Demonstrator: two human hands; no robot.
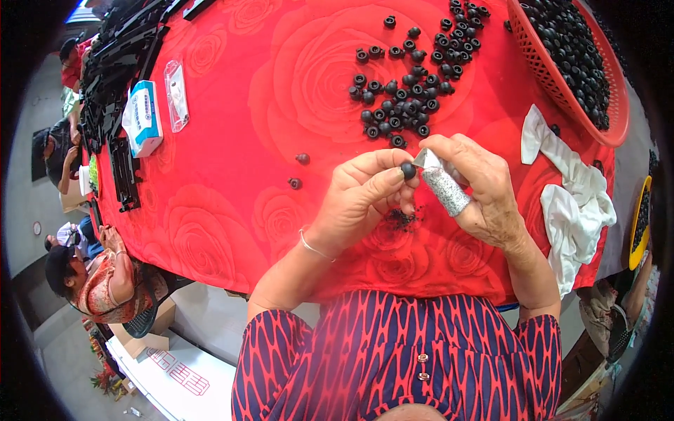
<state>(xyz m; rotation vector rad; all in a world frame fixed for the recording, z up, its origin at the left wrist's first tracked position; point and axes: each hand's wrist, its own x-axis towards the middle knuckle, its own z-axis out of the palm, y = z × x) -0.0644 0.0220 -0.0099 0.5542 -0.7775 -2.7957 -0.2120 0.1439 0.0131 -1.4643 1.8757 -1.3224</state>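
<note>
Between the thumb and fingers of my left hand [351, 196] is a small round black knob-like part [408, 170]. My right hand [488, 186] grips a short knife [446, 191] whose handle is wrapped in speckled silver material. Its blade tip meets or nearly meets the top of the black part. Dark shavings [402, 220] lie on the red cloth under my fingers. Just beyond my hands spreads a loose pile of similar black parts [400, 109]. Two more such parts [295, 183] sit apart to the left.
A red plastic basket [547, 70] heaped with black parts stands at the far right. White cloth gloves [572, 210] lie by my right arm. At the left are a blue-and-white box [144, 119], a clear packet [177, 97] and long black pieces [123, 172]. Other people sit along the left side.
</note>
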